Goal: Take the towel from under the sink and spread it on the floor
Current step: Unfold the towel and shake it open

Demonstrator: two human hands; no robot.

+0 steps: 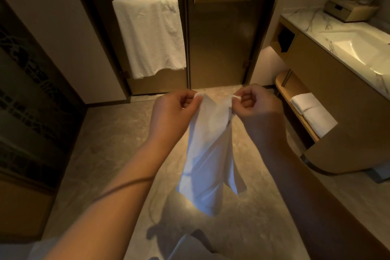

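A person stood on the tiled floor (118, 137) of a dim bathroom, both bare hands raised in front of the body. The left hand (175, 110) and the right hand (256, 105) each pinched an upper corner of a white towel (207, 154), fingers closed tight on the cloth. The towel hung down between the forearms, still bunched and clear of the floor. Ahead, another white towel (149, 38) draped over a bar on the left glass door (219, 44). To the right, a vanity (329, 82) carried a lit basin (358, 48); folded towels (312, 112) lay at the front edge of its lower shelf (282, 84).
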